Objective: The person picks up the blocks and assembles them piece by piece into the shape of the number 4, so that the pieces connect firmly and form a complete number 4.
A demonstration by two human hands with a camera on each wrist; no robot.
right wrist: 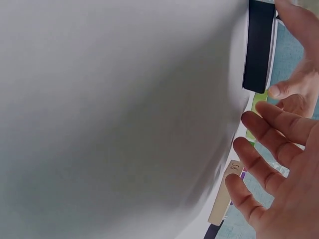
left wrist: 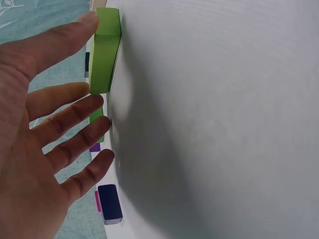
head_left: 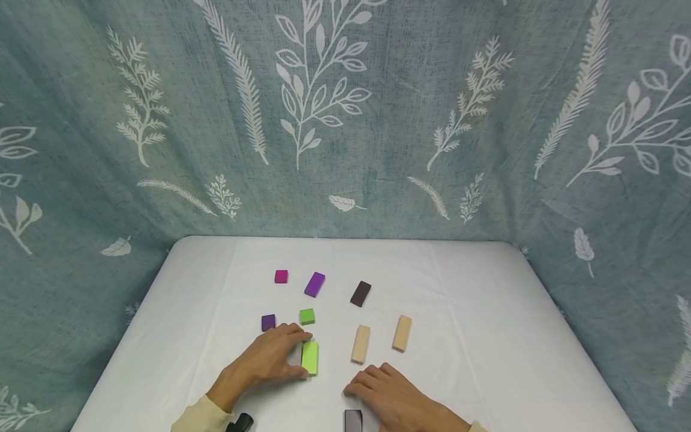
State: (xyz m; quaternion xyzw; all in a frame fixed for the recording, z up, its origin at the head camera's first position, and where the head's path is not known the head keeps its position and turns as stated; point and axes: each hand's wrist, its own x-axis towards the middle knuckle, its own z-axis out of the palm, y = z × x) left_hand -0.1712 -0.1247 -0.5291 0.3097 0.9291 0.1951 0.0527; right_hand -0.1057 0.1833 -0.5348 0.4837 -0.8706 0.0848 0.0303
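Low and just left of centre in the head view, the left hand (head_left: 272, 356) pinches a lime-green block (head_left: 310, 359) by its two short ends, thumb at the nearer one, index finger at the farther. The left wrist view shows the same pinch at upper left, with the other fingers spread out below the block; whether it bears on the cloth there is hard to tell.

At the bottom edge of the head view, right of centre, the right hand (head_left: 390, 396) grasps nothing visible, its fingers apart and gently bent beside a dark block (head_left: 353, 421) partly cut off by the frame. In the right wrist view that block stands at upper right, between thumb and index finger; contact with the thumb is unclear.

Just above the left hand in the head view lies a small green block (head_left: 307, 317), and to its left a dark purple block (head_left: 268, 323). Farther up are a magenta block (head_left: 281, 276), a violet block (head_left: 315, 284) and, right of these, a dark brown block (head_left: 360, 294). Right of centre lie two wooden blocks (head_left: 402, 333), well apart from the left hand.

Everything sits on a white-covered table (head_left: 475, 282), with a leaf-patterned blue-green curtain (head_left: 399, 132) filling the upper frame.
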